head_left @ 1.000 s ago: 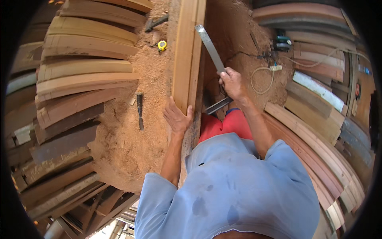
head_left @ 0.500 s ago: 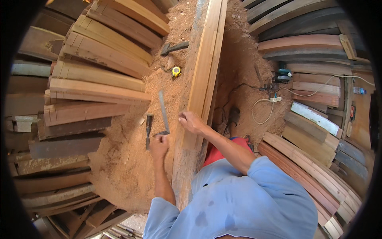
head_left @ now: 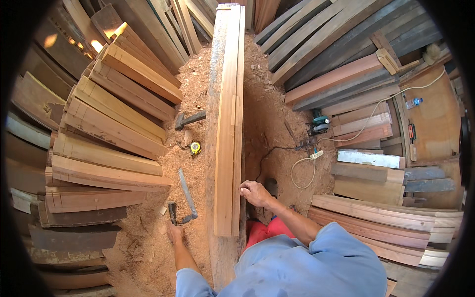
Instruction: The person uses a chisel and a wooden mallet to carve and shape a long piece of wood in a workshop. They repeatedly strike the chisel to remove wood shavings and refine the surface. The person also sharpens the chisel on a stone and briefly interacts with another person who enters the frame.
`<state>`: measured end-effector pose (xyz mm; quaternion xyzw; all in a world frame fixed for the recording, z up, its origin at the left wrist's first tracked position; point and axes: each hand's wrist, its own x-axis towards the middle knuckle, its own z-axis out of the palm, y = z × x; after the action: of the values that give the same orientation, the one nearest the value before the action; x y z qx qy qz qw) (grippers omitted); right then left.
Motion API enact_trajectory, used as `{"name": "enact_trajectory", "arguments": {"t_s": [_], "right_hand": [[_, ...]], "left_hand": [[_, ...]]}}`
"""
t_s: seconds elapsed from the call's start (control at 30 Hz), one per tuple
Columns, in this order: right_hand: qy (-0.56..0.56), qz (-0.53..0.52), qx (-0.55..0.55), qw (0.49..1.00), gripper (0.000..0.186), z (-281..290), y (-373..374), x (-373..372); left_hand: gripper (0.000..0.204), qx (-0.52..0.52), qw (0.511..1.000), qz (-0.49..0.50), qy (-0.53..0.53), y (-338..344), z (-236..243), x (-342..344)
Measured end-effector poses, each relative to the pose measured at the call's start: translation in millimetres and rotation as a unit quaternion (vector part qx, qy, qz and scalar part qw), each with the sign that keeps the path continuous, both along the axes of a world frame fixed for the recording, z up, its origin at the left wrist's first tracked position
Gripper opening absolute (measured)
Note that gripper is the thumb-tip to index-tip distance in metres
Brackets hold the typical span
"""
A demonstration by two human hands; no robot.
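My left hand (head_left: 175,231) is low over the sawdust, its fingers closed around the lower part of a dark chisel (head_left: 172,210) and hiding that end. Beside it lies a metal try square (head_left: 186,196), its dark stock close to my fingers. My right hand (head_left: 255,193) is curled at the right edge of a long planed wooden beam (head_left: 225,163); whatever its fingers may pinch is hidden. The beam, with a narrower strip along its right side, rests lengthwise on a rough, weathered timber (head_left: 213,99).
A hammer (head_left: 190,119) and yellow tape measure (head_left: 195,148) lie in sawdust left of the beam. Cut boards (head_left: 109,171) fan out along the left. At right are a green power tool (head_left: 320,123), a white power strip (head_left: 316,155) with cord, and more stacked timber (head_left: 371,205).
My left hand has moved down and left onto the chisel. My right hand has shifted from the beam's top to its right edge. The view has swung, showing more of the far end.
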<state>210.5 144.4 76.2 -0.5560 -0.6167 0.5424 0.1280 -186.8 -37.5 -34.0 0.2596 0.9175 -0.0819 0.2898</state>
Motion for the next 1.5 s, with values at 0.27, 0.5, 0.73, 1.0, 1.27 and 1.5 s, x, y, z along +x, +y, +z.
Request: {"name": "enact_trajectory", "arguments": {"t_s": [0.27,0.5,0.73,1.0,1.27,1.5], "right_hand": [[-0.012,0.087,0.016,0.996,0.037,16,5,-17],[-0.035,0.126,0.097,0.987,0.033,-12,-4,-8],[-0.038,0.053,0.013,0.998,0.036,-2,-17,15],[-0.046,0.001,-0.002,0.999,0.039,-6,-23,44],[-0.034,-0.007,-0.035,0.999,0.036,7,-16,39],[-0.038,-0.027,-0.045,0.998,0.037,-12,-24,66]], "left_hand": [[0.075,0.026,0.995,0.089,-0.032,-34,8,8],[0.074,0.032,0.988,-0.126,0.087,8,30,55],[0.046,0.056,0.95,-0.302,-0.051,49,-23,87],[0.032,0.029,0.952,-0.303,-0.04,50,-35,82],[0.06,0.003,0.97,-0.242,0.018,56,-2,89],[0.068,0.031,0.995,-0.073,0.054,40,29,58]]}}
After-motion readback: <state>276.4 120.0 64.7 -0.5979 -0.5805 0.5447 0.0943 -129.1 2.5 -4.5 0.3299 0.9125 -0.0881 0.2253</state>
